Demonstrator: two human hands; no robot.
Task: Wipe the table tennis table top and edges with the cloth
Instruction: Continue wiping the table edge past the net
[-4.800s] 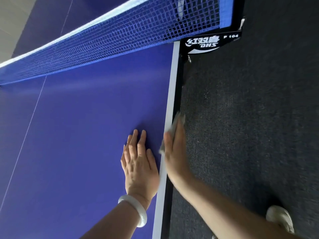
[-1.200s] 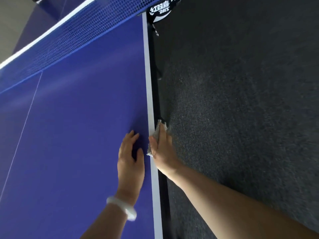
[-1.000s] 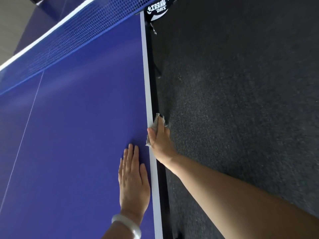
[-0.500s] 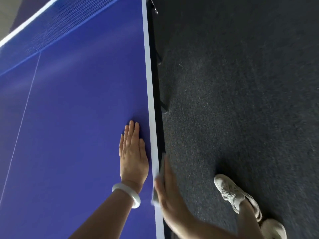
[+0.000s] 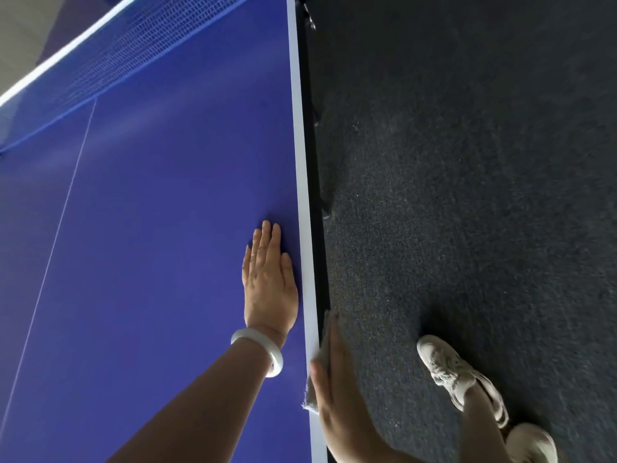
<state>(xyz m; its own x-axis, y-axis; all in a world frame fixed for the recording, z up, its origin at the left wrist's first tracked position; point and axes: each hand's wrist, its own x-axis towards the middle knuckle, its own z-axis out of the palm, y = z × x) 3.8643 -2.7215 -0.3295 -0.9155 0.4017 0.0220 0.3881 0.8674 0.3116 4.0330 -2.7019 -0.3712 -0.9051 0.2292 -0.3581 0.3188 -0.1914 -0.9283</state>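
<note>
The blue table (image 5: 150, 262) has 1 long edge (image 5: 310, 182) running straight away from you. Your left hand (image 5: 268, 282) lies flat on top, fingers straight. Your right hand (image 5: 337, 379), nearer you, presses the cloth (image 5: 311, 394) against that edge with straight fingers. I think the next slide goes along the edge.

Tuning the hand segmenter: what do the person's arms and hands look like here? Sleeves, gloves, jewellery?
No sleeves or gloves in view on either side. The left hand shows no rings; its wrist carries a smooth, thick white bangle. Nothing worn shows on the right hand, though it is motion-blurred.
</note>
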